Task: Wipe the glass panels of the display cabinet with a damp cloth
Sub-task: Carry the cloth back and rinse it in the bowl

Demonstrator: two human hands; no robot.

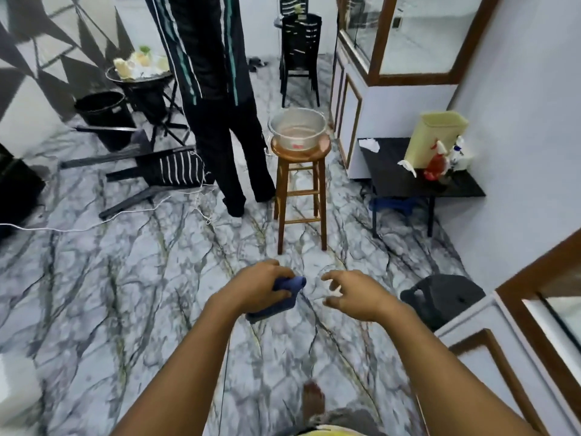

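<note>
Two bare forearms are seen reaching out from the bottom edge, above a bare foot point(314, 401) set on the marble floor point(125, 278). A blue cloth point(292, 284) is gripped in the left hand point(257, 287), bunched, with the fingers curled round it, and is held in the air over the floor. The right hand point(355, 294) is held just beside the cloth, not touching it; its fingers are spread and loosely bent, and nothing is held.

Ahead, a wooden stool point(300, 190) is stood on the floor and a clear basin point(298, 129) is set on its seat. The display cabinet point(382, 42) is seen at upper right, well apart from both hands, brown-framed, with a glass panel point(430, 29) facing the room. A second cabinet point(518, 313), also brown-framed, is cut off at lower right, near the right forearm.

Between the two a black side table point(393, 177) is placed against the wall. A pale yellow bin point(437, 136), a red spray bottle point(435, 166), a white spray bottle point(459, 152) and crumpled tissue point(371, 143) are set on it. A low black stool point(446, 297) is seen to the right of the right hand. A second person's legs point(220, 121), in dark striped trousers, are stood just left of the wooden stool. Stacked black chairs point(300, 51) are seen behind.
</note>
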